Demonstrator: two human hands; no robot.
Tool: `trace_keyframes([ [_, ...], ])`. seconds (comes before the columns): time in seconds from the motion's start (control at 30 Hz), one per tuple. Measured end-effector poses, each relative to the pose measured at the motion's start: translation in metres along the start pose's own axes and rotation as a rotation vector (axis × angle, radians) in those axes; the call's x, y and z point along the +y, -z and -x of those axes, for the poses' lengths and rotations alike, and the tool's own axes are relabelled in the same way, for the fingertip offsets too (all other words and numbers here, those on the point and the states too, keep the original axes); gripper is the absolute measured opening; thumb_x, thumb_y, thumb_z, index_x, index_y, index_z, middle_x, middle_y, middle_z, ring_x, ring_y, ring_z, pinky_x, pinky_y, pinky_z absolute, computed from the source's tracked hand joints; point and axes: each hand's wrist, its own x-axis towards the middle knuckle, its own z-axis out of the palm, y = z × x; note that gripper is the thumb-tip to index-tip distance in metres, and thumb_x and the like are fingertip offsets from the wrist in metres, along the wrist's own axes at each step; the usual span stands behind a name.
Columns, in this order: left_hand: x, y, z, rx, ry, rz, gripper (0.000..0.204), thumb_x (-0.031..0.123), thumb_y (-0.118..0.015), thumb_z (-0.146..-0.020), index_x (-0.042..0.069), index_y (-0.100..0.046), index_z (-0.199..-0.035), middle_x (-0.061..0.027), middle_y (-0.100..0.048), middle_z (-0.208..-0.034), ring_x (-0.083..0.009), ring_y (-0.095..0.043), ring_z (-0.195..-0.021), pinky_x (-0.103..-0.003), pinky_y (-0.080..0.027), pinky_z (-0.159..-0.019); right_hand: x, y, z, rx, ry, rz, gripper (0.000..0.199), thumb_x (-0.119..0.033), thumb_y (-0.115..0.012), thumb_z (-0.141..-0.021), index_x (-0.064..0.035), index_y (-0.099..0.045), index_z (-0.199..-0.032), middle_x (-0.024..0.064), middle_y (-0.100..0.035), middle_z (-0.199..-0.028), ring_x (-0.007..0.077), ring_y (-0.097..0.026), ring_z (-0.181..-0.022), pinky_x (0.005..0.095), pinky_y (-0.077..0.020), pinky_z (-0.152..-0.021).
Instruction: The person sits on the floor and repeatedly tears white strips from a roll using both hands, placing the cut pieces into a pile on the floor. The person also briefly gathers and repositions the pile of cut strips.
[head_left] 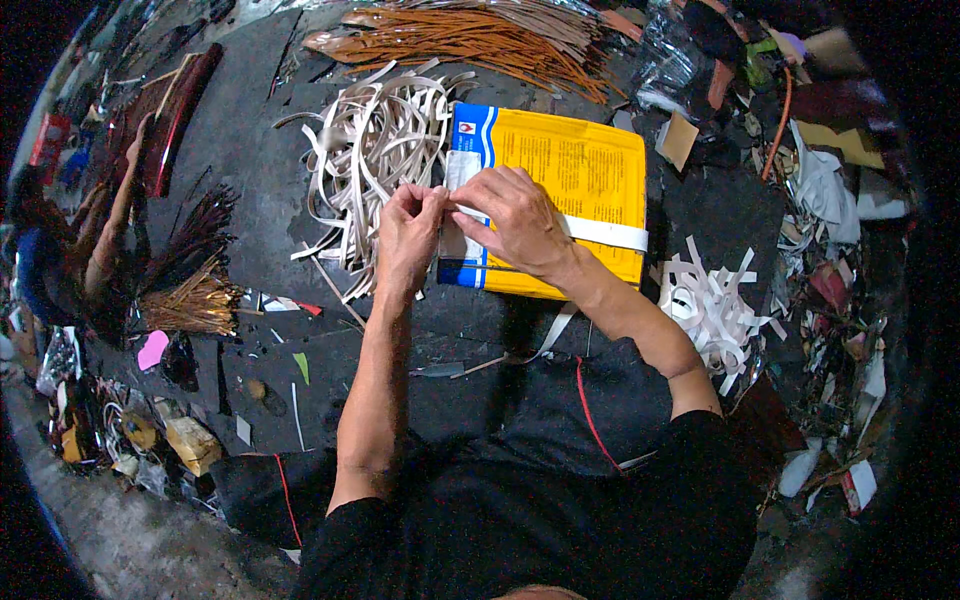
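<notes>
White strip: laid across the yellow pad, centre of frame, its left part running under the right hand.

Nearest, lower centre: dark cloth over the lap, with a loose pale strip lying at its far edge.

Centre: left hand and right hand meet at the left side of the yellow pad. Both grips narrow, thumbs and fingertips drawn close together, the two sets of tips almost touching. Whether the strip is pinched between them is hidden. A thin dark rod lies low on the pad, untouched.

Progress (judgement): one strip under the hands, its handling apparently unfinished. Right of centre, a heap of shorter white strips; could be worked pieces or offcuts, cannot tell. Just beyond the left hand, upper centre-left, a large tangled heap of strips lies loose; if that is the stock, much is left. No completed piece can be picked out.

Farthest, top centre: bundle of orange-brown sticks, apart from the hands.
</notes>
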Motion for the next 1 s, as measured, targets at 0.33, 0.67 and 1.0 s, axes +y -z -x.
trace_keyframes([
  [0.33,-0.009,0.002,0.013,0.020,-0.042,0.148,0.024,0.020,-0.066,-0.090,-0.002,-0.065,-0.100,-0.0018,-0.065,-0.085,-0.0053,-0.055,-0.074,-0.020,-0.044,-0.067,0.002,-0.005,-0.002,0.022,-0.104,-0.019,0.015,-0.021,-0.071,-0.078,-0.0104,-0.067,-0.088,0.0042,-0.059,-0.085,0.0220,-0.057,-0.082,0.0357,-0.0404,-0.072],
  [0.67,-0.021,0.003,0.001,-0.017,0.136,0.315,0.021,0.022,-0.064,-0.090,0.002,-0.064,-0.091,0.0035,-0.055,-0.070,-0.0037,-0.043,-0.061,-0.020,-0.032,-0.055,0.008,-0.007,-0.004,0.050,-0.022,-0.133,0.014,-0.007,-0.072,-0.077,-0.0029,-0.068,-0.090,0.0075,-0.060,-0.080,0.0242,-0.059,-0.076,0.0347,-0.0488,-0.067],
  [1.0,-0.039,0.010,-0.008,-0.041,0.185,0.472,0.019,0.021,-0.064,-0.090,0.002,-0.063,-0.092,0.0005,-0.059,-0.075,-0.0052,-0.049,-0.065,-0.019,-0.037,-0.059,0.011,-0.007,-0.004,0.014,-0.041,-0.194,0.017,-0.006,-0.072,-0.077,-0.0029,-0.068,-0.093,0.0080,-0.060,-0.083,0.0238,-0.059,-0.080,0.0338,-0.0498,-0.070],
])
